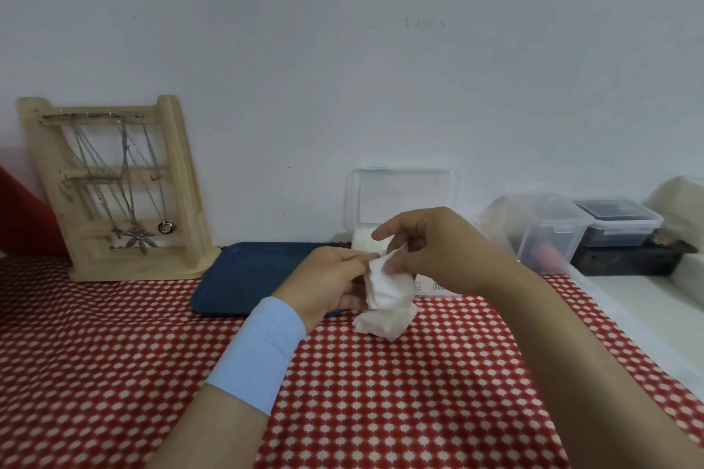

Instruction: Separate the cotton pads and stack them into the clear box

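Left hand grips the white cotton pads from the side while the right hand pinches their top edge, over the bench, in front of the clear box.

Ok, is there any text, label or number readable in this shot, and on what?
Nothing is legible.
Faint marks on the wall: too blurred to read.
Small print on the white packaging behind the right hand: too small to read.
Teal sticker on the clear box lid: too small to read.
Cotton pads: no print.
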A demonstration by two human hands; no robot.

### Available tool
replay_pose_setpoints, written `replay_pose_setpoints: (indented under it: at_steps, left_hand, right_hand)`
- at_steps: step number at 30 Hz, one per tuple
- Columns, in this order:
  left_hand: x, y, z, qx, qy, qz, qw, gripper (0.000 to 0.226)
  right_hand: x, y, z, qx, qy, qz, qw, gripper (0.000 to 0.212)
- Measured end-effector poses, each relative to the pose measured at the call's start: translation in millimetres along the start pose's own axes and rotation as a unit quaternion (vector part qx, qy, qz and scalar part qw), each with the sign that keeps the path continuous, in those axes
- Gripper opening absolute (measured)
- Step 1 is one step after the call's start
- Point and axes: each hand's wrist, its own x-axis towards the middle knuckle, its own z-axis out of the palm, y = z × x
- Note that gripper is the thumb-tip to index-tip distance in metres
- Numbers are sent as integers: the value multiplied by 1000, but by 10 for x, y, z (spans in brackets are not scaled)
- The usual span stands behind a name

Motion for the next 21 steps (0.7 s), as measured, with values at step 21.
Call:
replay_pose_setpoints:
  at_steps: [21]
  left_hand:
    - [-5, -14, -29, 6, -28, 2, 1000, 25]
  right_hand:
    - [84, 191, 193, 64, 89, 74, 991, 19]
